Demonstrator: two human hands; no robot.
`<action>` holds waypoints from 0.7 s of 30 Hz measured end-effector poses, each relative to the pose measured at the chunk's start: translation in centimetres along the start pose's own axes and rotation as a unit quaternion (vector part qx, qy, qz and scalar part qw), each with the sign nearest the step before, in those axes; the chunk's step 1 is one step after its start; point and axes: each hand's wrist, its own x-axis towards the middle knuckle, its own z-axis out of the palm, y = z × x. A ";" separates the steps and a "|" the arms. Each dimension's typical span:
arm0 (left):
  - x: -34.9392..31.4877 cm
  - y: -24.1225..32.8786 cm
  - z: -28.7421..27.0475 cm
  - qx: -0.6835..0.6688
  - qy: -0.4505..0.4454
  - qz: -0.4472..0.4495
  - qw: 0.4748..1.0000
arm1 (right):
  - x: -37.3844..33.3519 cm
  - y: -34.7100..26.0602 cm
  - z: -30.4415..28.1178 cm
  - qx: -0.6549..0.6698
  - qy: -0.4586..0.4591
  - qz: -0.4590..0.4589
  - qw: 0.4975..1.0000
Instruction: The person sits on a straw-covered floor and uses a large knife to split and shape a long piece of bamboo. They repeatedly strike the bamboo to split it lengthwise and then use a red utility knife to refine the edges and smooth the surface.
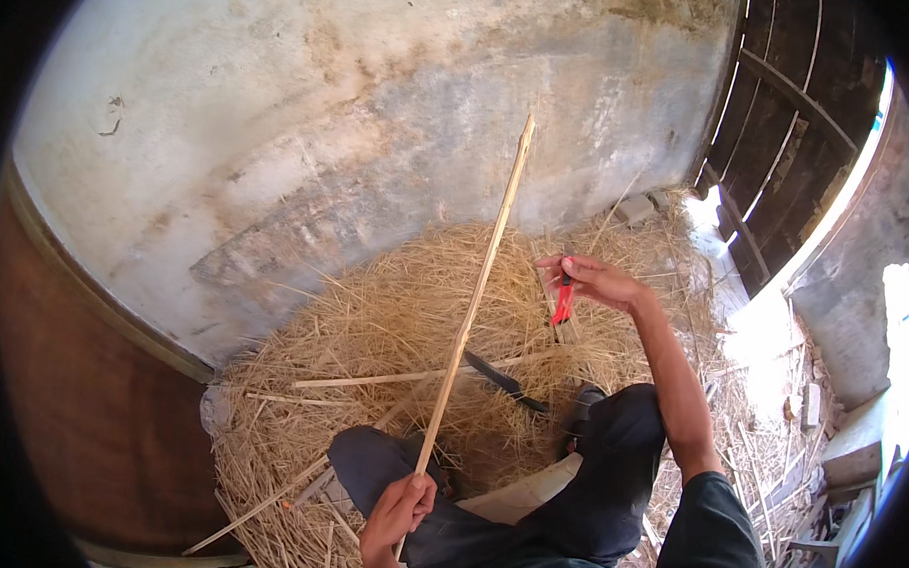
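Observation:
My left hand [398,517] is closed round the lower end of a long, pale wooden stick [480,275]. The stick slants up and away from my lap, and its far end stands out against the wall. Out over the straw to the right, my right hand [597,281] grips a red-and-black utility knife [563,304] between thumb and fingers, with its red part hanging down. The knife is apart from the stick. A dark, curved blade [506,379] lies on the straw between my knees, partly behind the stick.
Loose straw [394,282] covers the floor around my bent legs. Other pale sticks [371,380] lie on it to the left. A stained wall [380,131] rises ahead, a brown panel [101,372] stands at left, and a dark plank door [780,125] is at far right.

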 end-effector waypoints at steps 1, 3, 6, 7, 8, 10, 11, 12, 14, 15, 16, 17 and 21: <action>0.1 0.0 0.1 -0.001 -0.007 -0.010 1.000 | 0.3 1.9 0.0 0.047 -0.040 0.001 0.998; 0.5 -0.2 0.0 0.011 -0.023 -0.005 1.000 | 1.7 5.1 -0.6 -0.154 -0.060 0.033 0.986; -0.1 -0.6 -0.1 0.005 -0.012 -0.006 1.000 | 0.9 2.7 3.4 -0.478 0.047 0.127 0.868; 0.0 -0.5 0.0 -0.001 -0.015 -0.005 1.000 | 0.4 2.4 3.5 -0.521 0.084 0.135 0.839; 0.2 -0.4 0.1 0.001 -0.012 -0.006 1.000 | 0.4 3.3 2.7 -0.468 0.125 0.062 0.873; 0.7 -0.2 0.5 0.002 -0.007 -0.007 1.000 | 0.5 4.8 0.8 -0.349 0.202 -0.086 0.911; 0.7 -0.4 0.5 -0.006 -0.004 -0.004 1.000 | 0.5 3.0 1.3 -0.175 0.209 -0.100 0.957; 0.7 -0.5 0.4 -0.014 -0.003 -0.002 1.000 | 0.2 1.1 1.9 0.004 0.209 -0.109 0.972; 0.9 -0.6 0.6 -0.032 -0.012 0.006 0.999 | -0.9 -3.0 3.5 0.230 0.189 -0.119 0.947; 0.9 -0.6 0.8 -0.041 -0.019 0.009 0.999 | -1.3 -4.3 4.7 0.279 0.172 -0.125 0.936; 0.8 -0.7 0.9 -0.051 -0.025 0.012 0.998 | -1.7 -5.6 6.1 0.328 0.153 -0.130 0.923; 0.8 -0.7 1.0 -0.047 -0.027 0.021 0.998 | -2.4 -7.0 7.7 0.277 0.172 -0.136 0.936; 0.8 -1.0 1.1 0.013 -0.023 0.060 0.998 | -4.0 -8.1 10.5 0.118 0.237 -0.109 0.958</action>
